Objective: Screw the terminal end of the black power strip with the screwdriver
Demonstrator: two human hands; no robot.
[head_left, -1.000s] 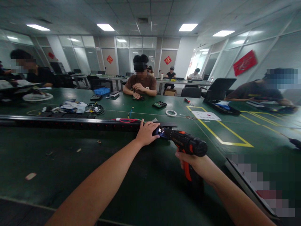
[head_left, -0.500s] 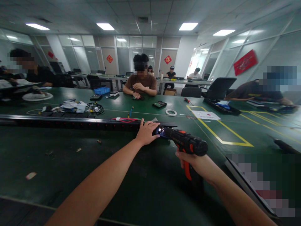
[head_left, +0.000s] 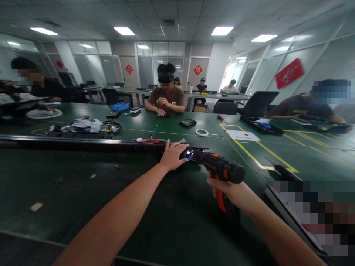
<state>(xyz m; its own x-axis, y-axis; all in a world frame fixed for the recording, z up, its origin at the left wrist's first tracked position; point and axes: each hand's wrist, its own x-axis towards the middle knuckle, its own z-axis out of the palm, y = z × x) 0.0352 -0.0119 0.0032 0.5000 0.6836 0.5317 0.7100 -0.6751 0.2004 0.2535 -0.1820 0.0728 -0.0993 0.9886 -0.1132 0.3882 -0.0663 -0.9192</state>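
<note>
A long black rail (head_left: 91, 146) lies across the green table, running in from the left edge. My left hand (head_left: 173, 157) rests over its right end, fingers across the top and thumb on the near side. In my right hand (head_left: 231, 190) is a black and orange cordless drill (head_left: 223, 168), gripped by its handle. The drill's nose points left at the rail's end, close by my left thumb, where a light shines. Whether the bit touches a screw is hidden. Red and green wires with a white connector (head_left: 139, 140) lie along the rail's far side.
Beyond the rail are bagged parts with cables (head_left: 88, 125), a blue basket (head_left: 120, 106), a white ring (head_left: 201, 132) and a paper sheet (head_left: 242, 135). A black thin-shafted tool (head_left: 285, 172) is at right, near a pixelated area. Co-workers sit opposite and on both sides.
The black thin-shafted tool on the right has shifted left, farther into view. The person at right has raised their head slightly. My hands, the drill and the rail stay put.
</note>
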